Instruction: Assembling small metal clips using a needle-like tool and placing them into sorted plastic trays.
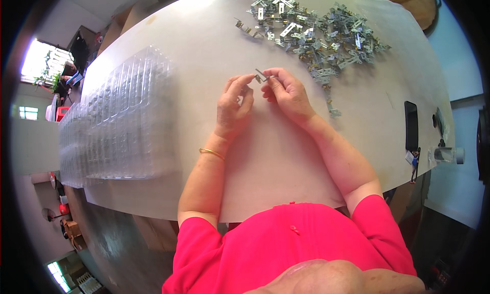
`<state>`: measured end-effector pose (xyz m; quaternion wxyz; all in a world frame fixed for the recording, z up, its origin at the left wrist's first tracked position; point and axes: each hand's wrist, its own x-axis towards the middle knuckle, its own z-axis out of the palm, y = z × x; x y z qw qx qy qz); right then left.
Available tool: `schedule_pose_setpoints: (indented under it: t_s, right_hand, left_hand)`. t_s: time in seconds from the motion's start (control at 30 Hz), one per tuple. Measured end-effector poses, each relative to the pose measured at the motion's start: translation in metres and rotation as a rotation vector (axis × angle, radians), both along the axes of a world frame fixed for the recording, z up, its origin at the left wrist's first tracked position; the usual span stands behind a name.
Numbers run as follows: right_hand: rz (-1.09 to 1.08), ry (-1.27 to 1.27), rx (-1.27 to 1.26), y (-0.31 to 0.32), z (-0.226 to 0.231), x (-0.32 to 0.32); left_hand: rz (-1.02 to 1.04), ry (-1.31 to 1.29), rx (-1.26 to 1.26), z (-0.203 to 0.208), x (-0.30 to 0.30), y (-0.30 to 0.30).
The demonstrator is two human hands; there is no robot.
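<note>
Over the middle of the table, my right hand is closed, pinching a small metal bracket between thumb and fingertips. The bracket is grey, with a thin strip sticking up at an angle. My left hand is close on its other side, index fingertip at the bracket's left end. The left thumb stands apart from that finger, and the hand is half curled. Beyond my hands lies a loose heap of similar metal brackets, silver with some brass-coloured bits. A narrow tail of the heap trails toward my right forearm.
Clear plastic blister trays stand stacked along the left of the pale table. At the right edge lie a black phone and a small blue-and-black item. Beside them a clear bottle with a pale cap lies sideways.
</note>
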<state>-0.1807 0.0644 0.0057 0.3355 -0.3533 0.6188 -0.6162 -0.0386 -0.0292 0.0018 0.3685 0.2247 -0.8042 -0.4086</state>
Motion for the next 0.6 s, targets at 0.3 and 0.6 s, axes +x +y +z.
schedule_pose_setpoints:
  t_s: [0.3, 0.6]
  right_hand:
    - [0.254, -0.446, 0.087, -0.002, 0.005, -0.027]
    - [0.215, -0.536, 0.002, -0.003, -0.006, -0.032]
  left_hand:
    - [-0.042, -0.018, -0.077, 0.002, 0.006, -0.009]
    - [-0.233, -0.072, -0.023, 0.009, 0.004, -0.004]
